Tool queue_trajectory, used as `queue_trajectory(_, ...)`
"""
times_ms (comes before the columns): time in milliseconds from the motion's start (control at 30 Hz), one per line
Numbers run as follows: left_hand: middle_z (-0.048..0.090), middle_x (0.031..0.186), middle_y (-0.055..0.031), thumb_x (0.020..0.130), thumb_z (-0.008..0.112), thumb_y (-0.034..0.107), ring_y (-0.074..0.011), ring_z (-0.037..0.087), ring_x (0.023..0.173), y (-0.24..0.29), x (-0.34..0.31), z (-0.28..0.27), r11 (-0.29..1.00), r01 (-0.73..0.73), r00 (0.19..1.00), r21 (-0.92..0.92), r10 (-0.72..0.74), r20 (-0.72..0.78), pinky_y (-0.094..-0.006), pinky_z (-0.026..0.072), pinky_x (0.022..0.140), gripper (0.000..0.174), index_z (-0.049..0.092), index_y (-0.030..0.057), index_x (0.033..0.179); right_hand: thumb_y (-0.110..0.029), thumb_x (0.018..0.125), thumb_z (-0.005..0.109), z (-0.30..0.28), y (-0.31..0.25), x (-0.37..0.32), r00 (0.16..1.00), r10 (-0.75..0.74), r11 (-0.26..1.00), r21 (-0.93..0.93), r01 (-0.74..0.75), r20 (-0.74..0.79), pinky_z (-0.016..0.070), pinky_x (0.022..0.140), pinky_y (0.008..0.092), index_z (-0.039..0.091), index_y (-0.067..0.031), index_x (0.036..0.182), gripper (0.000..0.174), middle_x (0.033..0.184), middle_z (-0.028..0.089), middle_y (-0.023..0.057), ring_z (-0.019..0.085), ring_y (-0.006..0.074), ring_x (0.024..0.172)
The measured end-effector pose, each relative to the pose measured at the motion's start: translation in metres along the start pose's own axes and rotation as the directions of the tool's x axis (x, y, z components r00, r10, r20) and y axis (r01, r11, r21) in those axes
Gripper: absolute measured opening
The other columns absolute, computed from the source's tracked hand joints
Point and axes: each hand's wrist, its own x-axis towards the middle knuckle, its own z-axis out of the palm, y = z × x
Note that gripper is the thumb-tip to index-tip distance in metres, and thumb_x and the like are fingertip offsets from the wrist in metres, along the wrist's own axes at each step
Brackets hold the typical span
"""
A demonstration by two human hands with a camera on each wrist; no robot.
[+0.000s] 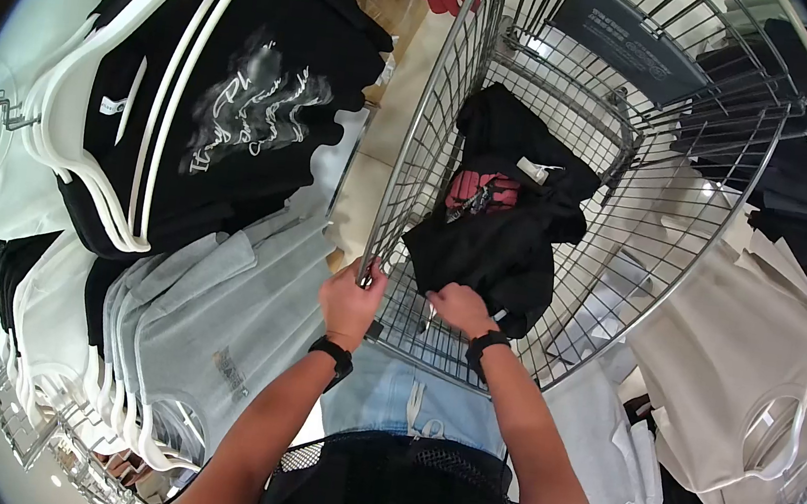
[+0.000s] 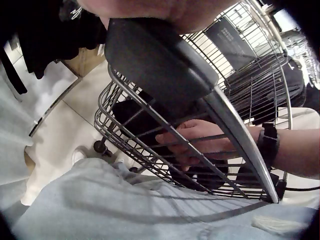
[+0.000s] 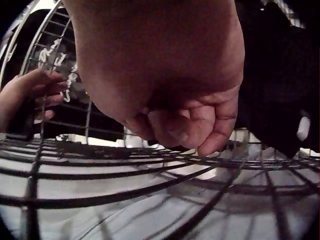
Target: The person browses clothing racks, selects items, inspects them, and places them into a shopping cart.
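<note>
In the head view my left hand (image 1: 350, 304) grips the left rim of a wire shopping cart (image 1: 424, 139). My right hand (image 1: 464, 310) is down inside the basket, its fingers curled close above the wires, at the near edge of a heap of black garments (image 1: 498, 264). A small pale strip (image 1: 429, 318) shows right at its fingertips; I cannot tell what it is. Among the black garments lies a red patterned piece (image 1: 491, 193). The left wrist view shows my right hand (image 2: 200, 140) through the wires, beyond a black plastic corner piece (image 2: 155, 65).
Black tops (image 1: 273, 85) and grey tops (image 1: 204, 318) hang from white hangers at the left. Beige garments (image 1: 722, 362) and dark garments (image 1: 791, 128) hang along the right. A grey panel (image 1: 631, 38) with lettering is at the cart's far end.
</note>
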Motion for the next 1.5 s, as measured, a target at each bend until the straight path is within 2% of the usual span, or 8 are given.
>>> queue_trajectory(100,0.072,0.079,-0.0153,0.087,0.069,0.021,-0.036,0.07,0.073,0.001,0.0,0.001,0.999,0.023,1.0,-0.038,-0.023,0.002,-0.0424,0.0551,0.065,0.015,0.077,0.0099,0.095,-0.044,0.095,0.058,-0.02,0.038,-0.005,0.983,0.142,0.987,-0.053,-0.149,-0.117,0.0553,0.087,0.0507,0.078,-0.0031,0.091,0.045,0.092,0.073,0.0241,0.07,0.0426,0.094)
queue_trajectory(233,0.073,0.081,-0.015,0.087,0.069,0.021,-0.0347,0.071,0.073,-0.003,-0.001,0.004,1.0,0.013,1.0,-0.008,-0.013,0.026,-0.0413,0.0555,0.065,0.016,0.077,0.0105,0.096,-0.043,0.095,0.057,-0.051,0.092,-0.016,0.951,0.245,0.942,-0.184,-0.28,-0.19,0.0551,0.092,0.0503,0.077,-0.0036,0.097,0.044,0.101,0.074,0.024,0.07,0.0419,0.1)
queue_trajectory(367,0.073,0.079,-0.0138,0.085,0.07,0.019,-0.0339,0.07,0.071,-0.004,-0.004,0.004,1.0,-0.012,1.0,0.013,0.012,-0.001,-0.0413,0.0554,0.064,0.015,0.077,0.0111,0.096,-0.041,0.095,0.058,-0.07,0.099,-0.014,0.9,0.347,0.906,-0.154,-0.395,-0.266,0.0553,0.092,0.0509,0.076,-0.0036,0.099,0.042,0.104,0.074,0.0227,0.069,0.0417,0.104)
queue_trajectory(833,0.073,0.078,-0.0128,0.084,0.071,0.018,-0.0338,0.07,0.069,-0.003,-0.003,0.003,0.999,-0.016,1.0,0.031,0.016,0.0,-0.0412,0.0548,0.063,0.015,0.078,0.0115,0.096,-0.038,0.092,0.06,-0.024,0.051,-0.007,0.982,0.184,0.97,-0.153,-0.189,-0.048,0.0559,0.091,0.05,0.076,0.0009,0.1,0.043,0.106,0.072,0.0269,0.07,0.0418,0.102)
queue_trajectory(1067,0.073,0.078,-0.0125,0.084,0.071,0.019,-0.0326,0.07,0.069,-0.001,-0.003,0.003,1.0,0.009,1.0,0.023,-0.009,0.013,-0.0403,0.0547,0.063,0.015,0.078,0.0117,0.096,-0.04,0.092,0.06,-0.036,0.065,-0.012,0.955,0.279,0.942,-0.164,-0.292,-0.102,0.0558,0.092,0.0501,0.076,0.0001,0.1,0.044,0.108,0.073,0.0256,0.07,0.0421,0.104)
queue_trajectory(1167,0.073,0.078,-0.0124,0.084,0.071,0.018,-0.0326,0.07,0.068,0.0,-0.004,0.002,0.999,0.002,1.0,0.043,-0.003,0.015,-0.0402,0.0547,0.063,0.015,0.078,0.0115,0.096,-0.04,0.092,0.06,-0.045,0.078,-0.01,0.955,0.283,0.937,-0.187,-0.295,-0.087,0.0562,0.091,0.0501,0.072,0.0041,0.109,0.049,0.106,0.073,0.0271,0.07,0.0419,0.104)
queue_trajectory(1333,0.073,0.077,-0.0125,0.084,0.071,0.018,-0.033,0.07,0.069,0.002,-0.003,0.001,0.999,-0.023,1.0,0.048,0.023,0.005,-0.0408,0.0548,0.063,0.015,0.078,0.0111,0.095,-0.039,0.094,0.063,-0.05,0.081,-0.007,0.913,0.3,0.926,-0.147,-0.349,-0.277,0.0564,0.087,0.0503,0.043,0.014,0.136,0.071,0.102,0.072,0.0286,0.07,0.0431,0.1)
queue_trajectory(1500,0.073,0.078,-0.0124,0.085,0.071,0.019,-0.0337,0.07,0.069,-0.002,-0.004,0.004,0.999,-0.04,0.999,0.031,0.04,-0.002,-0.0409,0.0548,0.063,0.015,0.078,0.0107,0.095,-0.038,0.093,0.065,-0.054,0.065,-0.009,0.907,0.288,0.933,-0.123,-0.337,-0.306,0.0565,0.086,0.0499,0.043,0.0132,0.136,0.071,0.102,0.072,0.0282,0.07,0.0424,0.099)
